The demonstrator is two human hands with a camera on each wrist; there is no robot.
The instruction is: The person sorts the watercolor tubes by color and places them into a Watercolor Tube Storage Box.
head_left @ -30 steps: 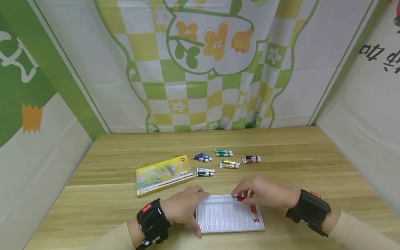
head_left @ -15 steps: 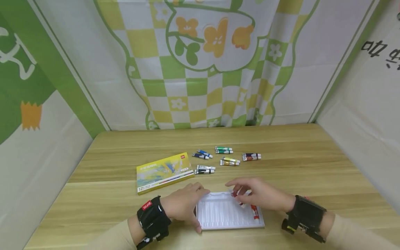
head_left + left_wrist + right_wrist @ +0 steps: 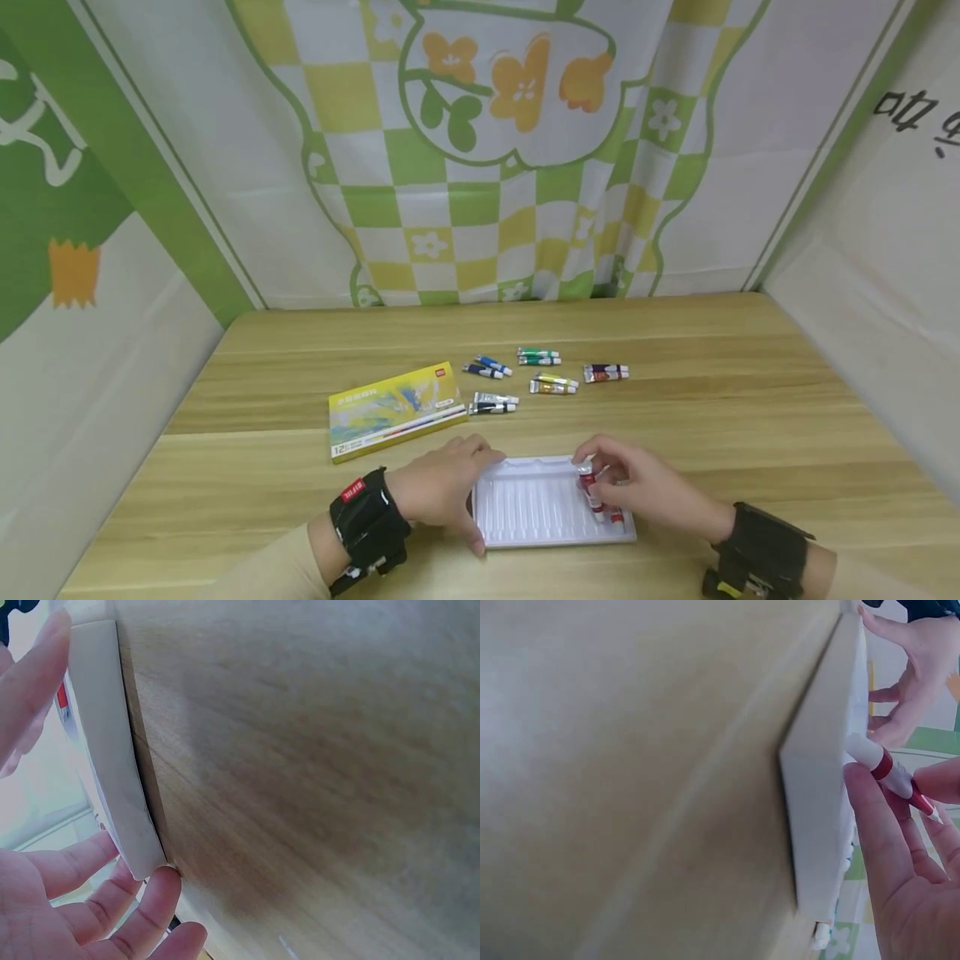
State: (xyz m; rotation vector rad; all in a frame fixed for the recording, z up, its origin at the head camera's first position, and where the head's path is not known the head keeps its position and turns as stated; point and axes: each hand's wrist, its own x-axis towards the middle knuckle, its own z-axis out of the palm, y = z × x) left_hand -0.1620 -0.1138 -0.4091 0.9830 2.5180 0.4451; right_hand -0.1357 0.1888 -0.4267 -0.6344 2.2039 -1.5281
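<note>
A white ribbed plastic tray [image 3: 519,507] lies on the table in front of me. My left hand [image 3: 441,490] grips its left end, thumb at the near corner and fingers at the far corner; in the left wrist view the fingertips [image 3: 161,892] curl about the tray's edge. My right hand [image 3: 651,490] pinches a dark red paint tube [image 3: 588,485] over the tray's right part, white cap toward me. In the right wrist view the tube [image 3: 892,776] is tilted, its cap close to the tray. An orange-red paint tube [image 3: 617,517] lies in the rightmost groove, partly hidden by my right hand.
Behind the tray lie pairs of paint tubes: black and silver-white [image 3: 492,404], blue [image 3: 487,367], green [image 3: 539,357], yellow and ochre [image 3: 553,384], purple and brown [image 3: 606,373]. A yellow paint box [image 3: 397,412] lies at the left. Printed curtains stand behind the wooden table [image 3: 712,375].
My right hand has turned the dark red tube from the tray's far edge so that it points along the grooves, and has moved slightly right. The left hand stays on the tray.
</note>
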